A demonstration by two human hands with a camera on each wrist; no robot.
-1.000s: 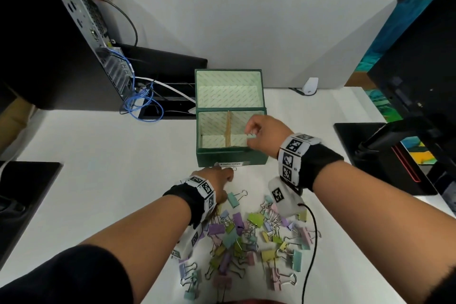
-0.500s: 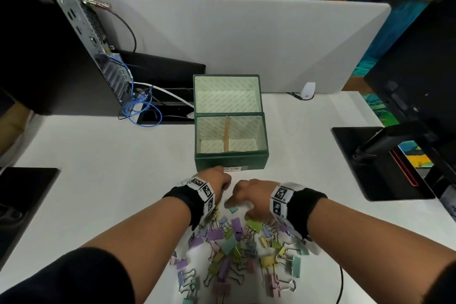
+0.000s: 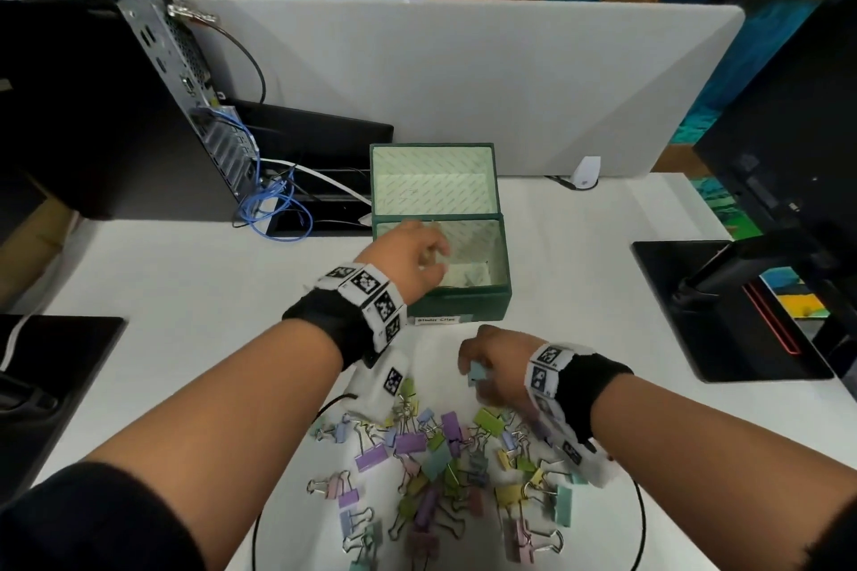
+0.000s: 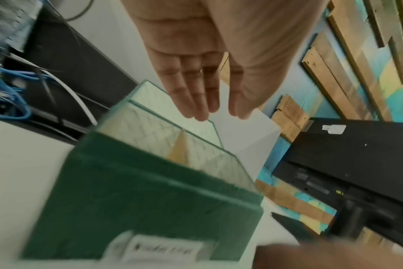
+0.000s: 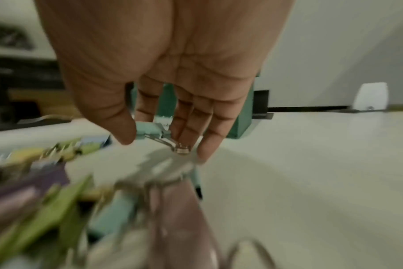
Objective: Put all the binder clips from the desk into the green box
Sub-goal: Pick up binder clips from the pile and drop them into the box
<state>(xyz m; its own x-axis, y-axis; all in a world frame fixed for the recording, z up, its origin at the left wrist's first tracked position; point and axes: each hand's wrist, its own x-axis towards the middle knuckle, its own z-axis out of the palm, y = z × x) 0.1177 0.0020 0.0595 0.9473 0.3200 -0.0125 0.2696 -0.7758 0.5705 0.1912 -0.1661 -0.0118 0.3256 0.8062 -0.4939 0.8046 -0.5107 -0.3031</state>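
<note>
The green box (image 3: 463, 304) stands open on the white desk, lid tipped back, with a divider inside. My left hand (image 3: 433, 260) hovers over its left compartment; the left wrist view shows the left hand (image 4: 219, 112) with straight fingers holding nothing above the box (image 4: 150, 191). Just in front of the box, my right hand (image 3: 473, 366) pinches a teal binder clip (image 3: 476, 372). In the right wrist view thumb and fingers of this hand (image 5: 154, 140) grip the teal clip (image 5: 148, 130) by its body and wire handle. Several pastel binder clips (image 3: 440, 454) lie heaped nearer me.
A computer case (image 3: 153, 74) with blue cables (image 3: 273, 204) stands at the back left. A grey partition (image 3: 463, 74) closes off the back. A black monitor stand (image 3: 723, 306) sits to the right, a dark pad (image 3: 51, 366) to the left, and a small white device (image 3: 586, 172) by the partition.
My left hand rose from the desk in front of the box to above its left compartment. My right hand came back from the box to the pile and picked up a teal clip.
</note>
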